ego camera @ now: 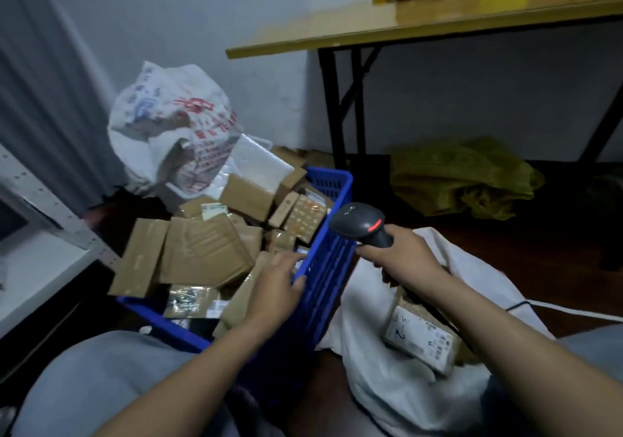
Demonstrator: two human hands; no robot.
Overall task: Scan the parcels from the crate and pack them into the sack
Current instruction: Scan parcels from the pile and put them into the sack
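Our right hand (401,258) clamps one black plastic scanner (360,224). Our left hand (279,288) — fingers (286,260) straight — touches cardboard parcels (202,251) in the blue slatted crate (332,268).

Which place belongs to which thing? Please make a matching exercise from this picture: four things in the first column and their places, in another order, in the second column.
Things:
1. scanner
2. labelled parcel
3. green bag
4. left hand

Places:
a. on the floor under the table
b. inside the white sack
c. gripped in the right hand
d. over the parcels in the blue crate

Right pairs: 1-c, 2-b, 3-a, 4-d.
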